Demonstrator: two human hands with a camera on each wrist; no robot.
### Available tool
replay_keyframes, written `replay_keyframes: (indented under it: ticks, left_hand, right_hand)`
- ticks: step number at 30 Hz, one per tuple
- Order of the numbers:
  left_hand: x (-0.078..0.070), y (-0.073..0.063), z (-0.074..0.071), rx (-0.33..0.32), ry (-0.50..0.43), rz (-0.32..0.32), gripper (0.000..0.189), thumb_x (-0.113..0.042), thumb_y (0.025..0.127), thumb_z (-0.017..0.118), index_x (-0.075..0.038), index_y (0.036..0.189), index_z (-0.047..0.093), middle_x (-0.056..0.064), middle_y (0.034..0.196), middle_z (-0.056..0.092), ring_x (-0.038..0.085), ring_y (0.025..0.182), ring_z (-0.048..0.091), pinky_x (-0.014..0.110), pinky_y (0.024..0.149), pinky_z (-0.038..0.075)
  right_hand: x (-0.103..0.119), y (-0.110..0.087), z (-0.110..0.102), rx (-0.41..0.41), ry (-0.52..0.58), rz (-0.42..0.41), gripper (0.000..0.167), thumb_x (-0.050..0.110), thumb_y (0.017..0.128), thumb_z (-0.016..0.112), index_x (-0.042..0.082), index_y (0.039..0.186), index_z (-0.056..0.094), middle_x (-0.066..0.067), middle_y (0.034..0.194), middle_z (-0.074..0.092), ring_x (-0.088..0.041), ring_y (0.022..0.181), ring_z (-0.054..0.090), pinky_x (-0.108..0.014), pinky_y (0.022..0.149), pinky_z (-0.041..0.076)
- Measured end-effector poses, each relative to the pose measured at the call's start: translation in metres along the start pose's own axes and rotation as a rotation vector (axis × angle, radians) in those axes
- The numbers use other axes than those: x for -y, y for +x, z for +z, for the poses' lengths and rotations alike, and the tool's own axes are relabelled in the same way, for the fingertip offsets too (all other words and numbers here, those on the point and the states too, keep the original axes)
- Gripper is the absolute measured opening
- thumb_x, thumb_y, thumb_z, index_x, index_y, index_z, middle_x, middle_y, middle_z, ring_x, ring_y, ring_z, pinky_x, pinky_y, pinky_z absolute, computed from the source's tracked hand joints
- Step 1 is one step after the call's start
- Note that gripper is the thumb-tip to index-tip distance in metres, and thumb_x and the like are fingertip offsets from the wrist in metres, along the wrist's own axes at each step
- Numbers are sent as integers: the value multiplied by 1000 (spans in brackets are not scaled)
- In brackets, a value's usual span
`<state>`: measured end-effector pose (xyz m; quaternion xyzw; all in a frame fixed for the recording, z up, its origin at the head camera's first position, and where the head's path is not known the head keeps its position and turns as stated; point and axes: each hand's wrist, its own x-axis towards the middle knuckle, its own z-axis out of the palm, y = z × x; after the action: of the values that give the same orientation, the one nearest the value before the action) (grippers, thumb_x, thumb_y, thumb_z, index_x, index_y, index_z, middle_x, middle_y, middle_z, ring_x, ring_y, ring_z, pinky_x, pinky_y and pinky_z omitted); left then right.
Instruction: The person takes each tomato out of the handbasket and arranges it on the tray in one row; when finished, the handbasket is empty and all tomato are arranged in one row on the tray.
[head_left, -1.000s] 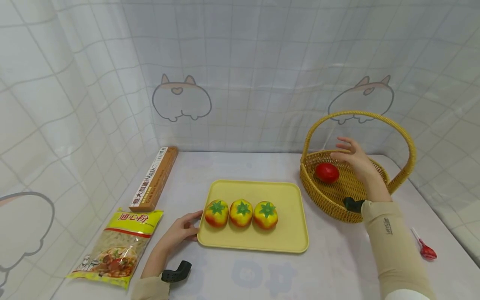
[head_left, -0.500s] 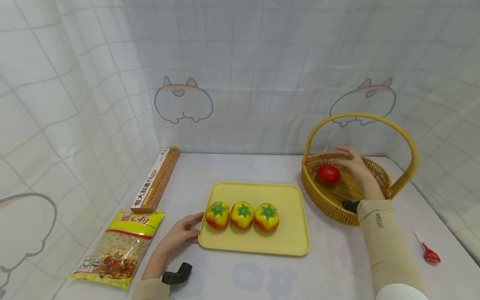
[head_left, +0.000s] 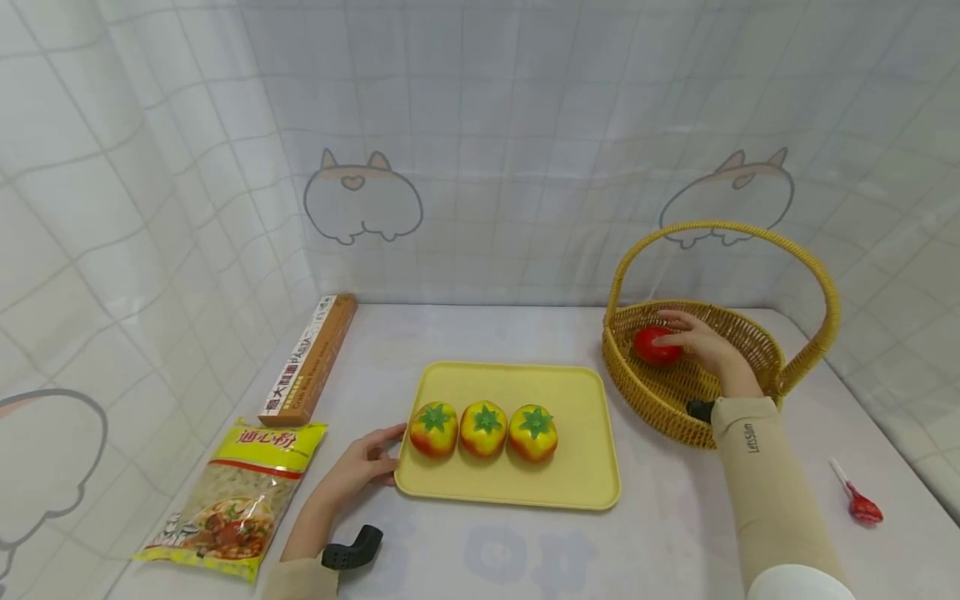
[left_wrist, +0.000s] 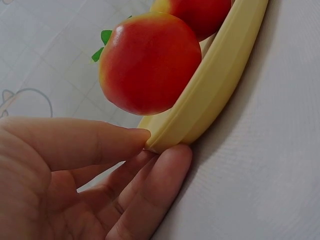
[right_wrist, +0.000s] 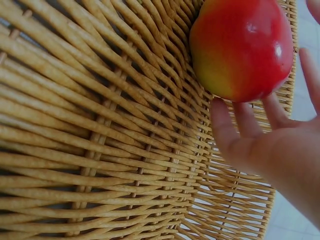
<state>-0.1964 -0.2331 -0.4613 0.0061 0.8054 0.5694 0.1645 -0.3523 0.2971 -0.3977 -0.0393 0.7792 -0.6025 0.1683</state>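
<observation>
On the yellow tray [head_left: 510, 483] stand three red-and-yellow toy tomatoes [head_left: 483, 429] with green leaf tops, in a row. My left hand [head_left: 362, 461] pinches the tray's left edge, with thumb and fingers on either side of the rim in the left wrist view. Inside the wicker basket [head_left: 652, 406] lies a red round toy fruit [head_left: 651, 351], glossy with a yellowish patch in the right wrist view. My right hand [head_left: 703, 343] reaches into the basket beside this fruit. Its fingers are spread at the fruit and not closed around it; whether they touch is unclear.
The basket's tall handle [head_left: 828, 308] arches above my right hand. A red lollipop [head_left: 862, 507] lies right of my right forearm. On the left are a brown pasta box [head_left: 311, 362] and a yellow-topped pasta bag [head_left: 236, 500]. A white gridded curtain [head_left: 480, 167] encloses the back.
My right hand has come down into the basket and left onto the red fruit, from above and behind it. The left hand and the tray have stayed put.
</observation>
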Motion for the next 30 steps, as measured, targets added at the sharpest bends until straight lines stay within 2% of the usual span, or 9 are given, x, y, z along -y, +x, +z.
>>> replay_keyframes:
  ticks: [6, 10, 14, 20, 25, 28, 30]
  left_hand:
    - [-1, 0, -1, 1, -5, 3, 62, -9, 84, 62, -3, 141, 37, 23, 138, 39, 21, 73, 53, 27, 68, 54]
    - [-3, 0, -1, 5, -13, 0, 63, -9, 84, 62, -3, 141, 36, 23, 139, 38, 21, 73, 53, 26, 68, 54]
    - [-3, 0, 0, 4, -17, -5, 63, -9, 84, 62, -3, 141, 37, 23, 139, 38, 21, 73, 53, 26, 68, 54]
    - [-2, -1, 0, -4, -20, -6, 63, -10, 83, 63, -3, 140, 37, 22, 138, 39, 20, 72, 53, 25, 68, 53]
    - [-2, -2, 0, 0, -17, 4, 62, -11, 84, 63, -3, 140, 37, 23, 138, 39, 20, 72, 53, 25, 68, 53]
    - [-2, -2, 0, 4, -19, 10, 62, -11, 84, 63, -3, 140, 38, 22, 139, 38, 21, 72, 54, 25, 68, 53]
    - [-2, -1, -1, 5, -19, 4, 62, -12, 84, 63, -4, 140, 38, 22, 139, 38, 21, 73, 54, 25, 69, 53]
  right_hand:
    - [-2, 3, 1, 116, -48, 65, 84, 8, 85, 61, 8, 149, 6, -25, 150, -4, -45, 133, 14, -55, 108, 19]
    - [-2, 3, 2, 128, -68, 117, 87, 9, 83, 62, 10, 149, 5, -28, 148, 0, -45, 133, 13, -55, 107, 22]
    - [-2, 2, 2, 64, -8, 108, 88, 7, 83, 63, 8, 147, 3, -28, 148, 0, -45, 133, 14, -55, 105, 26]
    - [6, 0, 5, -118, 80, 72, 90, 10, 85, 63, 10, 140, -7, -25, 148, -3, -41, 134, 12, -47, 102, 34]
    - [15, -1, 5, -232, 224, 101, 85, 17, 88, 60, 14, 135, -10, -18, 148, -13, -39, 137, 7, -43, 102, 37]
    - [18, -3, 4, -277, 314, 123, 84, 17, 88, 59, 18, 134, -11, -14, 148, -16, -37, 138, 4, -43, 102, 35]
    - [20, -4, 4, -302, 336, 129, 85, 14, 87, 59, 20, 135, -11, -11, 148, -17, -36, 138, 2, -41, 100, 39]
